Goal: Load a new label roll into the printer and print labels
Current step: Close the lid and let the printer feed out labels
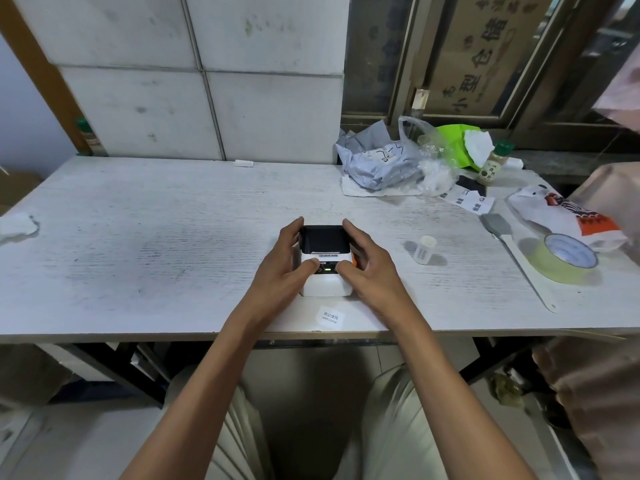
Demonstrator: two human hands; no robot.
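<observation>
On table (138, 237), two hands (282, 268) (367, 268) flank one printer (325, 268).

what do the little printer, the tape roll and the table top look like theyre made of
Small white label printer: smooth matte plastic, with a glossy dark lid and orange side trim. Pale yellow tape roll: likely paper masking tape, dull surface, white inner core. White table top: probably laminated board with printed wood grain, scuffed grey.
</observation>
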